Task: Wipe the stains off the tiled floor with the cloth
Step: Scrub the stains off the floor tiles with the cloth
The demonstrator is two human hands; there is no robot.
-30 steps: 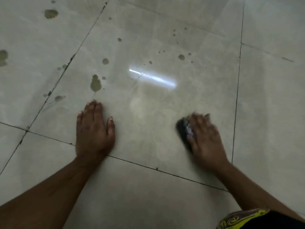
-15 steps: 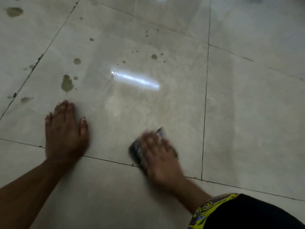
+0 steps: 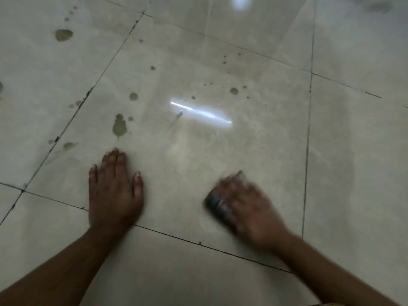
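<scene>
My left hand (image 3: 114,191) lies flat on the pale tiled floor (image 3: 220,151), fingers straight and together. My right hand (image 3: 249,206), blurred by motion, presses a small dark cloth (image 3: 215,204) against the same tile; the cloth's edge shows at the hand's left side, the rest is under the palm. Brownish stains lie beyond the hands: a large drip-shaped stain (image 3: 119,127) just ahead of my left fingertips, a round spot (image 3: 133,96), a spot (image 3: 233,91) among small specks, and a big blotch (image 3: 63,34) at the far left.
Dark grout lines (image 3: 306,151) cross the floor around the tile. A bright streak of reflected light (image 3: 201,112) lies on its middle. A faint darker damp patch (image 3: 337,140) shows on the tile to the right.
My right hand slid the cloth left and nearer, then back right a little. My left hand stayed planted. The view shifted sideways.
</scene>
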